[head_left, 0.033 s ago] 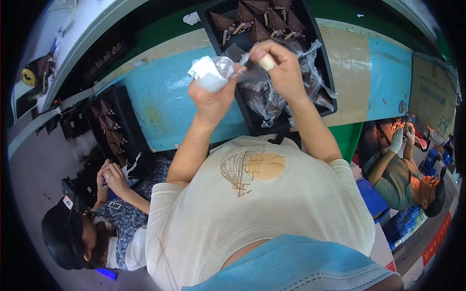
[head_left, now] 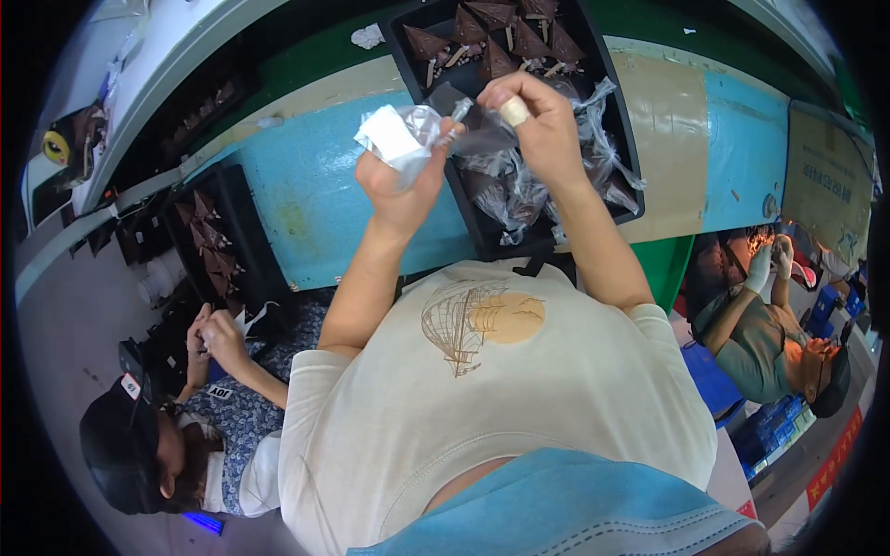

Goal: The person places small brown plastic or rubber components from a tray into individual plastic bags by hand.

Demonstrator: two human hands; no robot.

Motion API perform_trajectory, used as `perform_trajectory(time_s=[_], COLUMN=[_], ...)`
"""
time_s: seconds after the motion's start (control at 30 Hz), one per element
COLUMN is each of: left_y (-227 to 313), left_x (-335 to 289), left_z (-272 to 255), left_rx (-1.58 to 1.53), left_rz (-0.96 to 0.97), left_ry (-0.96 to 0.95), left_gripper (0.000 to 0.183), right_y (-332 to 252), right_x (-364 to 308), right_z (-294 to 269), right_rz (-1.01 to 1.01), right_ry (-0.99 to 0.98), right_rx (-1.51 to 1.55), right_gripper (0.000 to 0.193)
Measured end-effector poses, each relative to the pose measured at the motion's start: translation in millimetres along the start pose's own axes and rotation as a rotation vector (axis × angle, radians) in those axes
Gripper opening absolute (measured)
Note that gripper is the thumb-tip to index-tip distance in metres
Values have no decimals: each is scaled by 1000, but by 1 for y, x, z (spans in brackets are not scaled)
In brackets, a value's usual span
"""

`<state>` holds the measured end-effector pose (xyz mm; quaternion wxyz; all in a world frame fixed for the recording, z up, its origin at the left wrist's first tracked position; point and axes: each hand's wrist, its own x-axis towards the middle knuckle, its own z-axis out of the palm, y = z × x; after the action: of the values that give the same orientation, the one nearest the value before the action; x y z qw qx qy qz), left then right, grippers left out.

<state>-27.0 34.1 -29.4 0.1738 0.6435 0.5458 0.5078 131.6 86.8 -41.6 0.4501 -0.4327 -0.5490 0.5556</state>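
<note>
My left hand (head_left: 399, 195) is closed round a clear plastic bag (head_left: 428, 120) that has a flat white piece (head_left: 389, 134), like paper or card, in or against it. The bag's neck looks twisted and stretches toward my right hand (head_left: 549, 139). That hand is closed in a pinch on the loose film, and a tan wrap (head_left: 514, 112) covers its thumb. Both hands are over the near left part of a black tray (head_left: 623, 120). In the tray, brown pyramid-shaped pieces (head_left: 528, 42) stand at the far end, and brown pieces in clear bags (head_left: 510, 190) lie nearer.
A blue and tan worktop (head_left: 334, 185) runs under the tray. At left, a co-worker (head_left: 222, 445) sits by another black tray (head_left: 252, 232) of brown pieces. Another person (head_left: 769, 334) works at right, past a cardboard sheet (head_left: 825, 176). Crumpled white paper (head_left: 367, 36) lies beyond the worktop.
My left hand has shifted slightly left, and the white piece has tilted a little. The film between my hands looks more spread out. The co-worker's hands at left have moved slightly.
</note>
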Motion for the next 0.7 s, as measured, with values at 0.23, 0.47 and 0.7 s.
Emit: perform_trajectory(time_s=[0.23, 0.47, 0.7], left_y=[-13, -42, -56], left_x=[17, 11, -23], left_z=[10, 1, -16], left_rx=[111, -215, -435], left_rz=[92, -474, -884], left_ry=[39, 167, 8], left_gripper=[21, 8, 27], right_y=[4, 32, 69], right_x=[19, 35, -11], right_z=[12, 1, 3], right_rz=[192, 64, 46], right_ry=[-119, 272, 0], right_rx=[142, -254, -592], right_gripper=[14, 11, 14])
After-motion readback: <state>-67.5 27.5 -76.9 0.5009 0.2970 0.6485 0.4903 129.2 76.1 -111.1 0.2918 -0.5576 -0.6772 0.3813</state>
